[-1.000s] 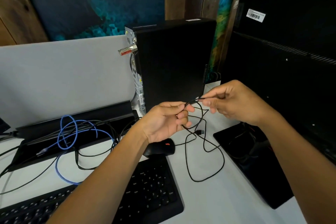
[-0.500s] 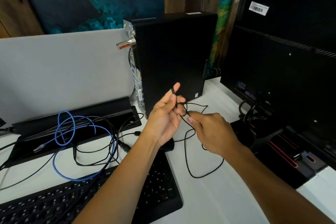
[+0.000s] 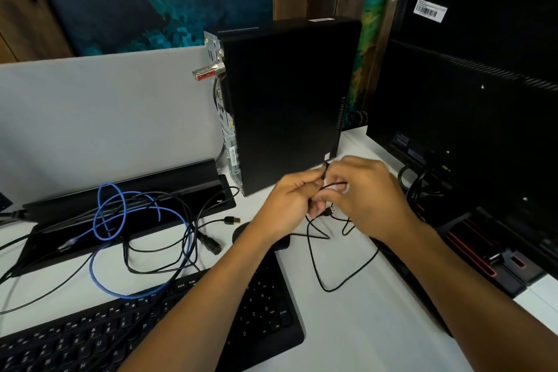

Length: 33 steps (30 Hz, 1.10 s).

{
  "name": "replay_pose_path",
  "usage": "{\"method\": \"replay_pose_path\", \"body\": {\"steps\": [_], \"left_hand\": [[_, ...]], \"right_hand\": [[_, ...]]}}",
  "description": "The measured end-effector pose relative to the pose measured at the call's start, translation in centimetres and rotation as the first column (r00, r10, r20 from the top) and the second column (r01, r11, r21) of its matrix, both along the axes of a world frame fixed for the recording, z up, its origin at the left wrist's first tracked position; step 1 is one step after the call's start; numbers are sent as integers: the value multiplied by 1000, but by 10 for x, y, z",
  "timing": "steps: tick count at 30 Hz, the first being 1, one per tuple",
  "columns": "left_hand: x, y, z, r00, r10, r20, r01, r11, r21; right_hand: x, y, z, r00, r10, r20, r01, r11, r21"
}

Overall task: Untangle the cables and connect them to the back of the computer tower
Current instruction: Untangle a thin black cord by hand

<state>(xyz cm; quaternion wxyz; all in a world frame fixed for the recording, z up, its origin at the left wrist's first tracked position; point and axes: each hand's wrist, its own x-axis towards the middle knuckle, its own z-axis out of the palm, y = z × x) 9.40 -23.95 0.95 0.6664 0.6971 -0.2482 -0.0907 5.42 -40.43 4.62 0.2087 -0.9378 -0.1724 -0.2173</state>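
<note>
Both hands meet at centre frame, just in front of the lower right corner of the computer tower [image 3: 287,106]. Left hand [image 3: 290,205] has fingers curled round a thin black cable [image 3: 347,281], pinching it near its upper end. Right hand [image 3: 371,196] is curled over the same cable at close quarters; its exact grip is partly masked by blur and by the left hand's fingers. A USB plug [image 3: 330,211] hangs between the two hands, pointing roughly rightward. From the hands the cable drops in loops to the white desk [image 3: 377,326], lower centre.

Governing relation: the tower's rear panel [image 3: 225,130] faces left, up and left of the hands, so the plug must travel leftward round the case; the left hand is the nearer. Ports on that panel are seen edge-on and cannot be made out.

A blue cable [image 3: 105,214] and further black leads [image 3: 193,220] lie tangled at left centre. A mouse [image 3: 241,229] is mostly hidden under the left wrist.
</note>
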Motion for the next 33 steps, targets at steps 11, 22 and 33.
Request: {"method": "replay_pose_path", "body": {"steps": [11, 22, 33], "left_hand": [[-5, 12, -15, 871, 20, -490, -87, 990, -115], [-9, 16, -14, 790, -203, -578, -97, 890, -445], [-9, 11, -12, 754, -104, -648, -296, 828, -477]], "right_hand": [[35, -15, -19, 820, 252, -514, -58, 930, 363], [38, 6, -31, 816, 365, -448, 96, 679, 728], [30, 13, -39, 837, 436, -332, 155, 393, 907]]}}
